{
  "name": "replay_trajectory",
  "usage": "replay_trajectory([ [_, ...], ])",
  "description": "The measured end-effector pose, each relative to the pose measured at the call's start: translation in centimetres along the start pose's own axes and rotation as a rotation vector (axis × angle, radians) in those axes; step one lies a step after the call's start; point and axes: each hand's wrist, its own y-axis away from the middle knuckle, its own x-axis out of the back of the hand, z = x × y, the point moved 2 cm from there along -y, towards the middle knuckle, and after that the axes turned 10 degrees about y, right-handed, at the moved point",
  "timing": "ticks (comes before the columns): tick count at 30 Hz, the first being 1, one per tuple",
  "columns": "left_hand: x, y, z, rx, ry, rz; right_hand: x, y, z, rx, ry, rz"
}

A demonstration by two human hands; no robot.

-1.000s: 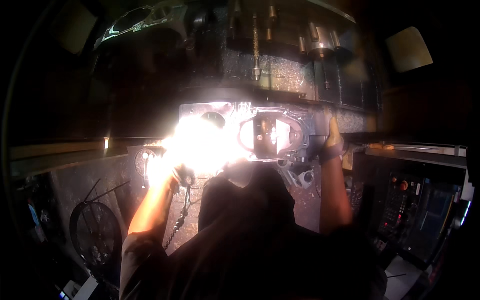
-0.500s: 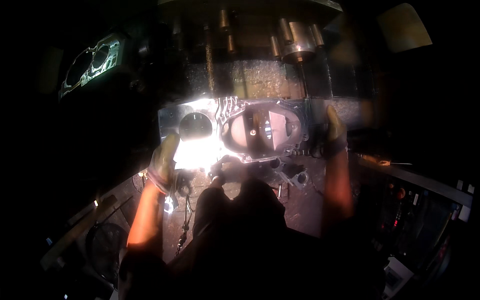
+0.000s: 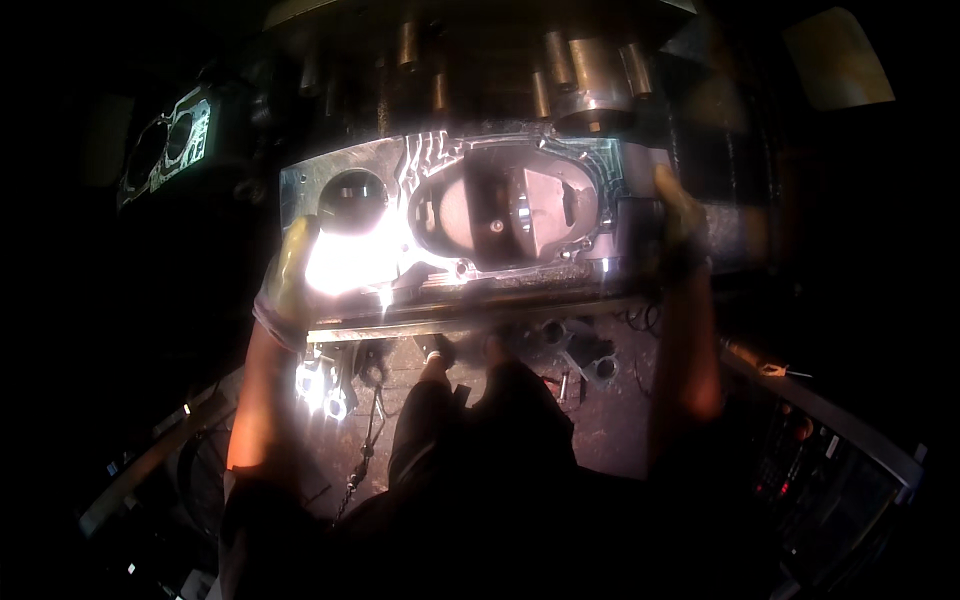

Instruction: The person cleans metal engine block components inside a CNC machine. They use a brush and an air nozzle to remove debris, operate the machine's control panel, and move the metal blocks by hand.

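Note:
A silvery metal casting (image 3: 408,215) with a flat machined face lies across my two hands. A round hole is in its left part, and a wide oval cavity opens in its right part. Glare washes out its lower left face. My left hand (image 3: 288,272) is closed on the left end, thumb along the top, other fingers hidden beneath. At the right end my right hand (image 3: 683,215) grips with its thumb up, dim and partly in shadow. Below the casting runs a metal ledge (image 3: 400,332).
Metal pins (image 3: 407,46) and a thick cylinder (image 3: 598,80) hang beyond the casting. A second casting (image 3: 182,135) is at the far left. Metal parts (image 3: 335,400) stand below the ledge, with another part (image 3: 595,363) on the floor. A bench (image 3: 840,415) borders the right.
Both hands have carried the casting away from me and slightly left. The ledge's front edge now shows below it, where the casting was before.

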Motion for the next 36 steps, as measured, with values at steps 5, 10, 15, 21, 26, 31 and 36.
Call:
replay_trajectory([
  [5, 0.3, -0.6, 1.1, 0.017, 0.022, 0.032, -1.6, -0.7, -4.0, -0.141, 0.131, -0.008],
  [10, 0.4, -2.3, 1.9, 0.006, 0.009, -0.01, 0.8, -3.1, 2.2, 0.466, 0.309, -0.032],
  [15, 0.6, -3.6, 2.0, 0.012, 0.022, -0.011, 0.6, -3.7, 2.9, 0.182, 0.093, -0.065],
  [21, 1.2, -4.2, 2.4, 0.034, 0.142, 0.073, -1.8, -4.5, -3.3, -0.317, -0.096, 0.034],
  [26, 1.6, -4.7, 1.9, 0.081, 0.327, 0.182, -1.5, -4.8, -2.0, -0.313, -0.069, 0.036],
  [31, 2.6, -5.1, 0.1, 0.122, 0.479, 0.259, -1.2, -4.8, -1.5, -0.345, 0.004, 0.066],
  [36, 3.2, -6.6, -0.3, 0.179, 0.555, 0.272, -2.7, -3.8, -4.8, -0.459, -0.308, 0.06],
])
